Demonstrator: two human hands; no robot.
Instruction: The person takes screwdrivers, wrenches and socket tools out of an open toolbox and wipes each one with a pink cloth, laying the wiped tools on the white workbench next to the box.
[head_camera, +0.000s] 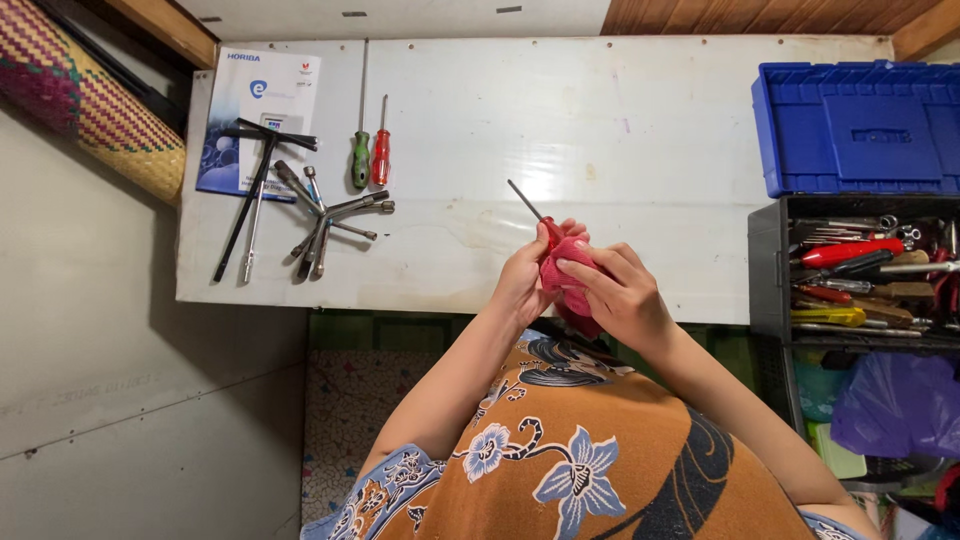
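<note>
Red-handled screwdriver with thin dark metal shaft (527, 204) held over the near edge of the white worktop (600, 120), shaft angled up and to the left. Crumpled pink cloth (566, 276) wrapped around its handle. Left hand (522, 280) closed on the handle end; right hand (622, 290) closed over the cloth, fingers pressing it.

Well apart, at the worktop's left: green-handled screwdriver (360, 160) and second red-handled screwdriver (381, 155) side by side, grey metal cross wrenches (325, 220), black T-handle wrench (250, 190) lying partly on a blue and white booklet (262, 110). Nothing lies between these and the hands.

Right: open black toolbox tray (768, 270) crowded with mixed hand tools; shut blue plastic case (860, 125) behind it.
</note>
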